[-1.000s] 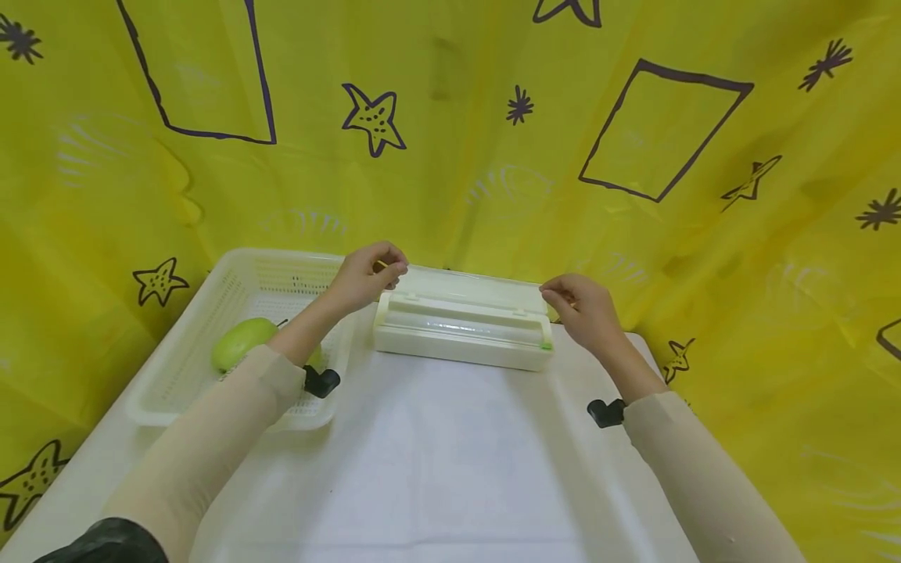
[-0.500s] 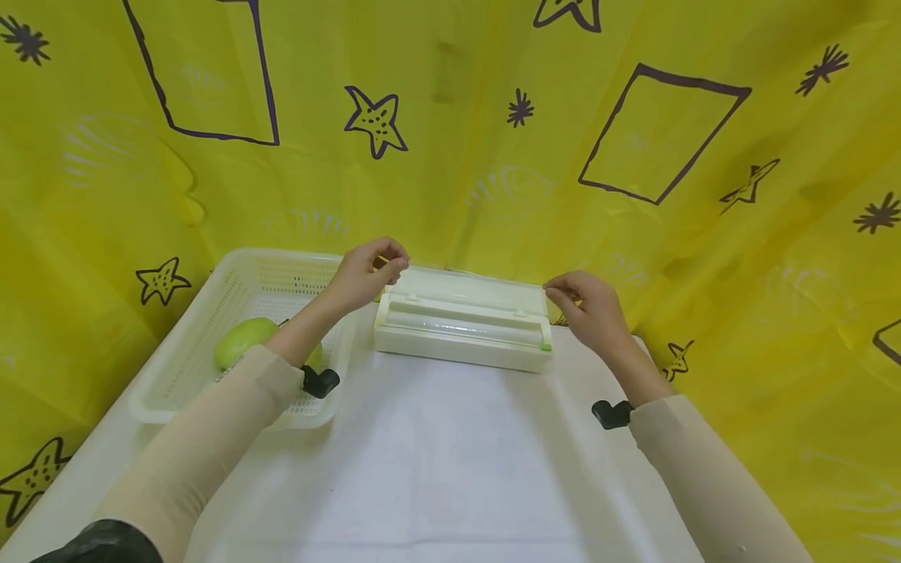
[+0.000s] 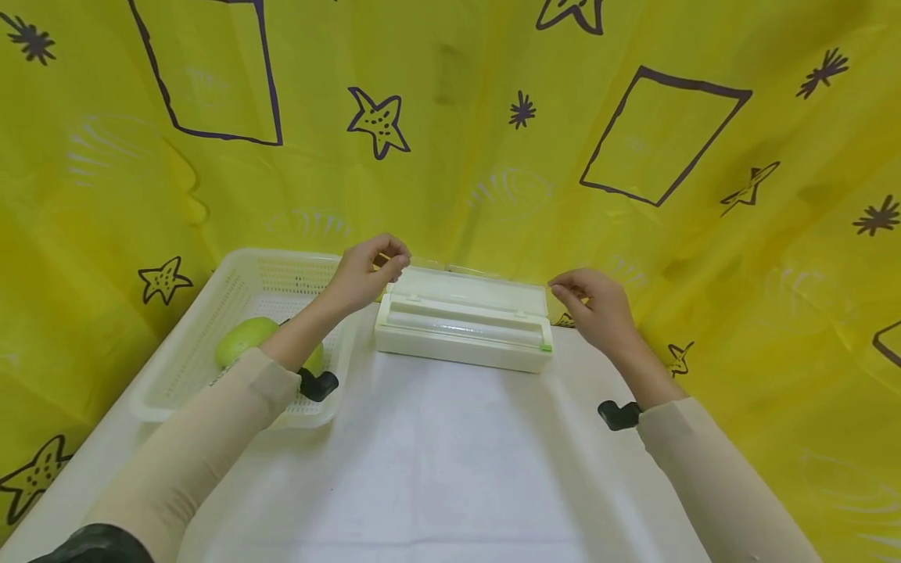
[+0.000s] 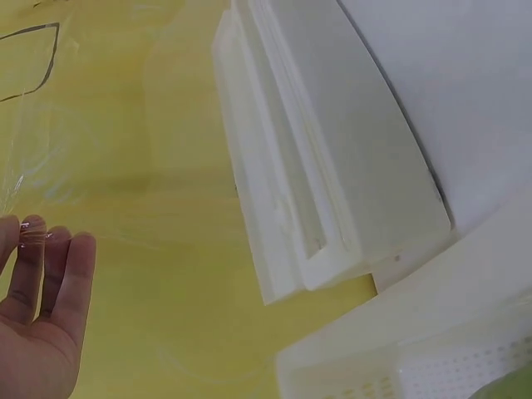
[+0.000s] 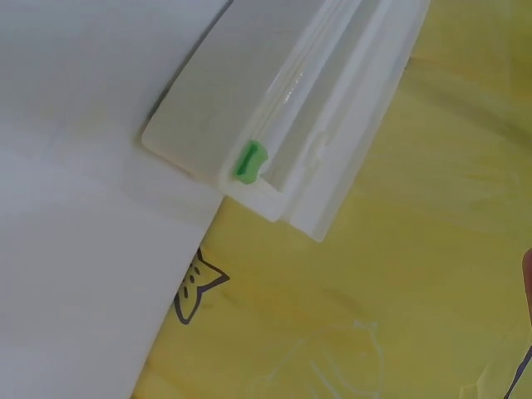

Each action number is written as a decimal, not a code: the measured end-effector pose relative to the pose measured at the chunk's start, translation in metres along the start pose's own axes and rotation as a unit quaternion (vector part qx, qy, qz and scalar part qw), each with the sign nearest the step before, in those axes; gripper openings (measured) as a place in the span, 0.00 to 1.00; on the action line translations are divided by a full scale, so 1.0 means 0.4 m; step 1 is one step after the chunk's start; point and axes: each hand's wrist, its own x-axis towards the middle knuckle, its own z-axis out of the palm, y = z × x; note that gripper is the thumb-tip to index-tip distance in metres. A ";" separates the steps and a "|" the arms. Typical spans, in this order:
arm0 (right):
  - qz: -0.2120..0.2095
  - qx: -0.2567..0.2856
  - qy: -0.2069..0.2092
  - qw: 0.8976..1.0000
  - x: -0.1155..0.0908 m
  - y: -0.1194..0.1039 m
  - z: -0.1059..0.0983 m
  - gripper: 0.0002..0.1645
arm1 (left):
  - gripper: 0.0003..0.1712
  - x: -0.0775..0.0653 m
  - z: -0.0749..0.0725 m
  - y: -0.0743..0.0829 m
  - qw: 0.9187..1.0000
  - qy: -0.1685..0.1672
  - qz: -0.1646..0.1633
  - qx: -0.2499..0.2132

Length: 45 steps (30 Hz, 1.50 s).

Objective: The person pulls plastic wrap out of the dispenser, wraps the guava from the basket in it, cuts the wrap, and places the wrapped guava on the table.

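Observation:
My left hand (image 3: 369, 270) is raised near the back left of a cream plastic wrap dispenser (image 3: 461, 352), whose lid (image 3: 468, 289) stands up. In the left wrist view, thin clear plastic wrap (image 4: 15, 187) runs into the pinch of that hand's thumb and fingers. Across from it, my right hand (image 3: 594, 309) has thumb and fingertips together at the lid's right end. Faint film edges show between the hands in the head view. The right wrist view catches only a sliver of finger. A clear roll (image 3: 457, 326) lies in the dispenser, beside a green slider (image 5: 250, 162).
A white perforated basket (image 3: 151, 399) on the left holds green fruit (image 3: 246, 340), partly hidden by my left forearm. The white table (image 3: 450, 469) runs back to a yellow patterned curtain (image 3: 450, 180).
My right hand has shifted slightly right and up, a little away from the lid's corner. The left hand rises very slightly. Film edges behind the lid show more plainly now.

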 end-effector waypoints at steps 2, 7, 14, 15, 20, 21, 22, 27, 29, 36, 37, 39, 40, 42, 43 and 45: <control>0.000 -0.001 0.000 1.000 -0.001 -0.003 -0.005 0.07 | 0.11 -0.002 0.001 0.003 1.000 0.004 0.002 0.001; -0.005 -0.009 -0.001 1.000 -0.006 -0.006 -0.013 0.06 | 0.10 -0.009 0.003 0.009 1.000 0.009 0.007 -0.003; -0.009 -0.006 0.005 1.000 -0.005 -0.010 -0.018 0.05 | 0.12 -0.013 -0.004 0.022 1.000 0.011 0.010 0.009; -0.008 -0.004 0.006 1.000 -0.004 -0.011 -0.018 0.05 | 0.12 -0.013 -0.005 0.024 1.000 0.012 0.011 0.008; -0.007 0.000 0.006 1.000 -0.003 -0.015 -0.025 0.06 | 0.11 -0.016 -0.009 0.036 1.000 0.017 0.016 0.008; -0.008 -0.001 0.007 1.000 -0.003 -0.015 -0.026 0.06 | 0.12 -0.016 -0.009 0.038 1.000 0.018 0.018 0.008; -0.010 -0.002 0.008 1.000 -0.003 -0.015 -0.028 0.06 | 0.12 -0.016 -0.010 0.040 1.000 0.018 0.019 0.007; -0.021 -0.008 0.012 1.000 -0.004 -0.018 -0.035 0.06 | 0.11 -0.019 -0.012 0.046 0.999 0.020 0.025 0.009; -0.024 -0.007 0.013 1.000 -0.005 -0.019 -0.038 0.06 | 0.11 -0.020 -0.014 0.048 0.999 0.021 0.028 0.010; -0.031 -0.007 0.018 0.999 -0.005 -0.028 -0.048 0.05 | 0.09 -0.027 -0.019 0.061 0.999 0.026 0.030 0.005; -0.031 -0.008 0.019 0.999 -0.005 -0.029 -0.049 0.05 | 0.09 -0.028 -0.020 0.062 0.999 0.026 0.029 0.005; -0.030 -0.008 0.019 0.999 -0.004 -0.032 -0.052 0.06 | 0.10 -0.029 -0.022 0.066 0.999 0.026 0.031 0.007; -0.030 -0.008 0.020 0.999 -0.003 -0.033 -0.054 0.06 | 0.10 -0.030 -0.023 0.067 0.999 0.026 0.031 0.008; -0.027 -0.008 0.020 0.999 -0.002 -0.036 -0.058 0.06 | 0.10 -0.031 -0.025 0.071 0.999 0.026 0.034 0.009; -0.026 -0.008 0.020 0.999 -0.002 -0.037 -0.059 0.06 | 0.10 -0.031 -0.026 0.074 0.999 0.026 0.035 0.009; -0.024 -0.008 0.020 0.999 -0.003 -0.041 -0.063 0.06 | 0.10 -0.032 -0.027 0.078 0.999 0.026 0.039 0.009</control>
